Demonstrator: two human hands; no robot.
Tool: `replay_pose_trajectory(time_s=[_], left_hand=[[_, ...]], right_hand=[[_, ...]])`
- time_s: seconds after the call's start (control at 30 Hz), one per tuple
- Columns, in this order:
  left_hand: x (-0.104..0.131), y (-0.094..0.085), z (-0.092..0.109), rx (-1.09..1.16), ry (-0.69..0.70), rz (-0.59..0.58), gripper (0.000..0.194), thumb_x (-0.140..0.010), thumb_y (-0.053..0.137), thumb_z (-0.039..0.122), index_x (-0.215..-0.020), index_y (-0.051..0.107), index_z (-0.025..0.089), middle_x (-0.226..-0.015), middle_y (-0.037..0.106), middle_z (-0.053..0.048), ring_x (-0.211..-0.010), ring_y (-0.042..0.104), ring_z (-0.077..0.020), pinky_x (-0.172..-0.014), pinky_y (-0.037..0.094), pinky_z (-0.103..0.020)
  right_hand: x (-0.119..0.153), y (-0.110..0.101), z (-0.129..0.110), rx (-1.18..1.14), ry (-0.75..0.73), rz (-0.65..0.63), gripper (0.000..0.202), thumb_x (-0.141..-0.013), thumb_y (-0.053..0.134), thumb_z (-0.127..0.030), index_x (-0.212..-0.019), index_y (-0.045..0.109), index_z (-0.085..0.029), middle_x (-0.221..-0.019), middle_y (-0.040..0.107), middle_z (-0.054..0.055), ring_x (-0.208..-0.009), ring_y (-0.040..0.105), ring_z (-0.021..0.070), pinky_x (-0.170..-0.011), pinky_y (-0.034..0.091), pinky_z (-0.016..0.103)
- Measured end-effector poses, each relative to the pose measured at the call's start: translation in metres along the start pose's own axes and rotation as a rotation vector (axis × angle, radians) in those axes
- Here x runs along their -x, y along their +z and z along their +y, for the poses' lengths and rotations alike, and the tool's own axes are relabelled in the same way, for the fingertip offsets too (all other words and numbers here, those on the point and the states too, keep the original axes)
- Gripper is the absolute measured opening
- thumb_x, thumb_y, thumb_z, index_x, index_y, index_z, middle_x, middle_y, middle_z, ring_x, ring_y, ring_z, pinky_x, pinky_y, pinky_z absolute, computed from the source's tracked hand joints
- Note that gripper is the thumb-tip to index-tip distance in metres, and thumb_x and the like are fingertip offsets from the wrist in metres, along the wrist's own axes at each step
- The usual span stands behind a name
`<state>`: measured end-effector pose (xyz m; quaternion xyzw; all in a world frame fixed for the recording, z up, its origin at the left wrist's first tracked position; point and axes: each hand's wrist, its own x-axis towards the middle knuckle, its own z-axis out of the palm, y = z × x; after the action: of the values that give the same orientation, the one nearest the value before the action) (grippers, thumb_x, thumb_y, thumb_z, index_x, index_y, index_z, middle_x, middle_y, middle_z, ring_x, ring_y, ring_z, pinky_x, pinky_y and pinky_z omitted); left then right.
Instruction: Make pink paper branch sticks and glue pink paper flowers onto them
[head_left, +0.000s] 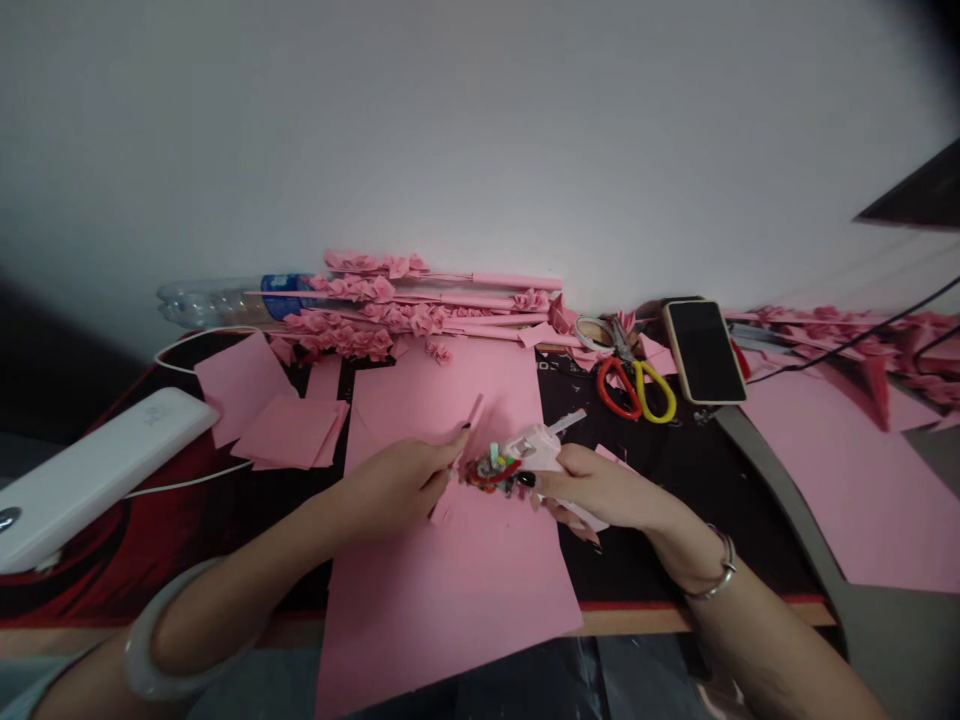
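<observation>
My left hand (405,485) is closed on a thin folded piece of pink paper (475,408), which stands up between the fingertips; some of it is hidden by the fingers. Facing it, my right hand (600,485) grips a pale glue gun (531,447) with multicoloured bits stuck around its front end. A translucent stick (568,421) juts from its back. The gun's front is close to the pink piece; whether they touch I cannot tell. Beneath both hands lies a large pink sheet (450,620), which hangs over the table's front edge.
Pink paper flower stems (420,318) lie along the wall beside a plastic bottle (210,300). Scissors (630,385) and a phone (705,352) are at back right. Pink squares (289,432) and a white power bank (105,475) sit left. More pink sheets (855,480) lie right.
</observation>
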<state>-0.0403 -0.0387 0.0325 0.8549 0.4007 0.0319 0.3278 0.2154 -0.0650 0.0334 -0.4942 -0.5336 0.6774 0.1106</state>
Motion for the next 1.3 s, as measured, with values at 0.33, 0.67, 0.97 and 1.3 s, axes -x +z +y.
replay_pose_trajectory(time_s=[0.33,0.67,0.97,1.3], left_hand=[[0.0002,0.0012,0.0000,-0.055,0.003,0.011,0.057,-0.091,0.031,0.018,-0.147,0.030,0.015,-0.092,0.069,-0.008,-0.078,0.063,-0.0187,-0.065,0.044,-0.024],[0.0001,0.0000,0.0022,-0.031,0.011,0.016,0.057,-0.091,0.031,0.019,-0.148,0.028,0.015,-0.079,0.067,-0.003,-0.065,0.057,-0.0154,-0.062,0.041,-0.024],[-0.0001,0.0024,0.0005,0.008,0.007,0.008,0.059,-0.090,0.034,0.017,-0.148,0.027,0.013,-0.060,0.059,0.002,-0.056,0.054,-0.0145,-0.056,0.036,-0.023],[0.0007,0.0034,-0.0011,0.039,0.031,0.012,0.059,-0.091,0.032,0.018,-0.149,0.023,0.014,-0.063,0.061,0.002,-0.057,0.055,-0.0139,-0.058,0.038,-0.022]], right_hand=[[-0.0012,-0.0022,-0.0037,-0.035,0.015,0.079,0.024,-0.082,0.053,-0.030,-0.062,0.053,-0.017,-0.042,0.049,-0.007,-0.030,0.046,0.0072,-0.029,0.039,0.017],[-0.0048,-0.0062,0.0030,-0.085,-0.003,0.160,0.020,-0.083,0.052,-0.032,-0.071,0.055,-0.017,-0.045,0.047,-0.007,-0.031,0.045,0.0074,-0.028,0.038,0.017],[-0.0069,-0.0059,-0.0001,-0.107,-0.011,0.242,0.023,-0.082,0.053,-0.036,-0.069,0.054,-0.017,-0.042,0.046,-0.007,-0.029,0.044,0.0070,-0.027,0.033,0.016],[-0.0077,-0.0064,-0.0010,-0.132,-0.031,0.249,0.024,-0.082,0.052,-0.036,-0.069,0.054,-0.017,-0.042,0.046,-0.008,-0.029,0.044,0.0067,-0.027,0.034,0.015]])
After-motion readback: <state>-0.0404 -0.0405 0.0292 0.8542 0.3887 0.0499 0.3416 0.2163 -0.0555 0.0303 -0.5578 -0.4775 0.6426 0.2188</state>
